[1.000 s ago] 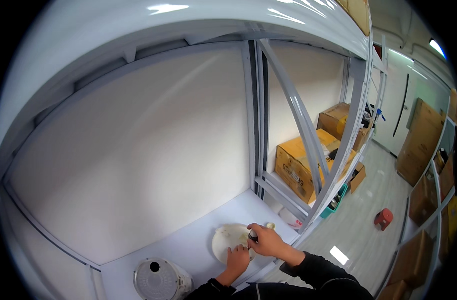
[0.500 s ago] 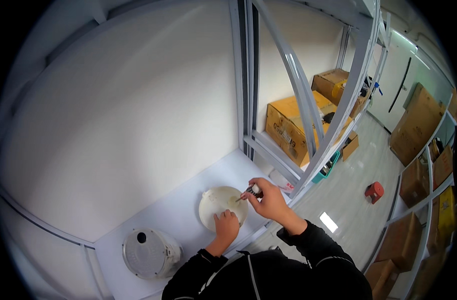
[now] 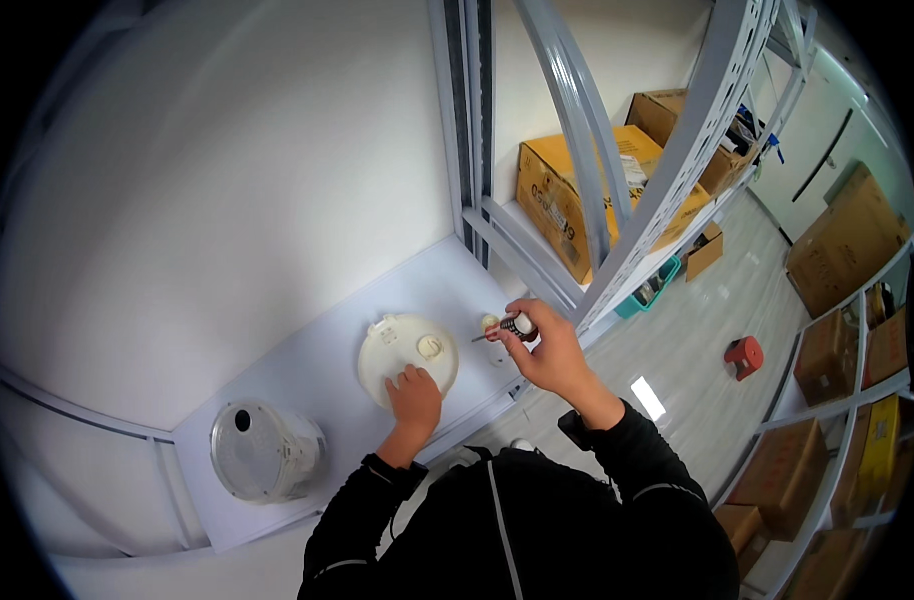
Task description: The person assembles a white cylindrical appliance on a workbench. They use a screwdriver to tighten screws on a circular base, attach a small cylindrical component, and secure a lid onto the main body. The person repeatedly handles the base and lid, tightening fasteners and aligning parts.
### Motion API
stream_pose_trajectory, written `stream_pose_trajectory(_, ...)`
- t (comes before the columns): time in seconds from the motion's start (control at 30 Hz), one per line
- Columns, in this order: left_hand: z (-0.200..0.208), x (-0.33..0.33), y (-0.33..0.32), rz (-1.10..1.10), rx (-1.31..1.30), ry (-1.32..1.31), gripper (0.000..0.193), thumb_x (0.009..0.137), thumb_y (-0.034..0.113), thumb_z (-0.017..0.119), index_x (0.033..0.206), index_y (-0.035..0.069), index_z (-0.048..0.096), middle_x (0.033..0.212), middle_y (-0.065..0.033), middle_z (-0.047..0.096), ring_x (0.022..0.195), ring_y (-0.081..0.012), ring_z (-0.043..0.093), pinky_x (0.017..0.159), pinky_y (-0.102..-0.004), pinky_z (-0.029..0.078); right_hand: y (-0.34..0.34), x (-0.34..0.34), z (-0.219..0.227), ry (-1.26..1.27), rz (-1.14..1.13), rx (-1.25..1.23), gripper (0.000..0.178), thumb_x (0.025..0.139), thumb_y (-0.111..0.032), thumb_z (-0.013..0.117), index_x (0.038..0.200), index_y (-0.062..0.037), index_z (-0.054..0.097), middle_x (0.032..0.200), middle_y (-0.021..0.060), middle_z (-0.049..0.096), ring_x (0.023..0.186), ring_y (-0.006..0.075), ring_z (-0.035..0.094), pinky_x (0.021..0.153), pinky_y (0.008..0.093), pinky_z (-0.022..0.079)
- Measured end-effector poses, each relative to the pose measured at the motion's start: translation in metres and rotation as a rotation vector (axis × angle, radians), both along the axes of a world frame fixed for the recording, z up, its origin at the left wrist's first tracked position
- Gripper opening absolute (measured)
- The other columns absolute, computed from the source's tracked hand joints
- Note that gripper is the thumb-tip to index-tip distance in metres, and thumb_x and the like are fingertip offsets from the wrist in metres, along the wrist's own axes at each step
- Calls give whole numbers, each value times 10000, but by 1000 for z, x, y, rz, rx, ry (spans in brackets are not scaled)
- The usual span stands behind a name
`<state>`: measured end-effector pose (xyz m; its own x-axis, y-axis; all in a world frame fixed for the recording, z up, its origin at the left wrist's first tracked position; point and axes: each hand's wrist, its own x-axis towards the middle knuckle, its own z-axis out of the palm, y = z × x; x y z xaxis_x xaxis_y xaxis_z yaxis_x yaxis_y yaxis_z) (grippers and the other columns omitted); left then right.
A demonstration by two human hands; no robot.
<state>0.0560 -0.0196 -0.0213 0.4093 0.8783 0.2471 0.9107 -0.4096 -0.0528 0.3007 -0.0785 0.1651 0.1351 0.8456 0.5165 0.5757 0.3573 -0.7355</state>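
Observation:
A screwdriver (image 3: 512,327) with a dark and red handle and a pale end is gripped in my right hand (image 3: 552,350). Its metal shaft points left, apart from the round off-white cover (image 3: 377,372) lying on the white shelf. My left hand (image 3: 415,402) is bent over the cover's near edge, thumb and fingertips on its surface; what lies under the palm is hidden. A small cream ring-shaped part (image 3: 430,347) sits on the cover's right side. Just beyond the screwdriver is a small yellowish round piece (image 3: 490,322), partly hidden by it.
A white cylindrical drum (image 3: 267,452) with a dark hole in its top stands at the left of the shelf (image 3: 322,345). Metal rack posts (image 3: 667,190) rise to my right beside a yellow box (image 3: 562,200). A red stool (image 3: 744,357) stands on the floor.
My right hand has raised the screwdriver away from the cover, its shaft now pointing left. The small ring-shaped part shows more fully. My left hand stays on the cover; the whole view has shifted.

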Motion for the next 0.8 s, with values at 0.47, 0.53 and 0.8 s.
stream_pose_trajectory(0.47, 36, 95, -14, -241, -129, -484, 64, 977, 109, 614, 985, 58, 651, 1025, -139, 602, 1048, -365, 587, 942, -486, 475, 3, 59, 3, -10, 161, 68, 360, 910, -89, 805, 1217, -11, 635, 1033, 152, 711, 857, 292, 733, 686, 341, 604)
stream_pose_trajectory(0.53, 30, 111, -15, -237, -163, -487, 79, 980, 132, 620, 995, 63, 655, 1029, -126, 608, 1032, -352, 603, 925, -486, 489, 1, 67, 0, -15, 200, 54, 367, 906, -89, 809, 1218, -10, 633, 1039, 154, 709, 851, 298, 729, 685, 341, 603)
stream_pose_trajectory(0.8, 1, 141, 2, -51, -322, -428, 153, 1008, 200, 606, 1046, 76, 687, 1053, -131, 643, 983, -376, 677, 806, -520, 554, -9, 94, -10, -42, 286, 56, 375, 895, -83, 813, 1220, -28, 633, 1052, 152, 699, 836, 323, 718, 689, 350, 599)
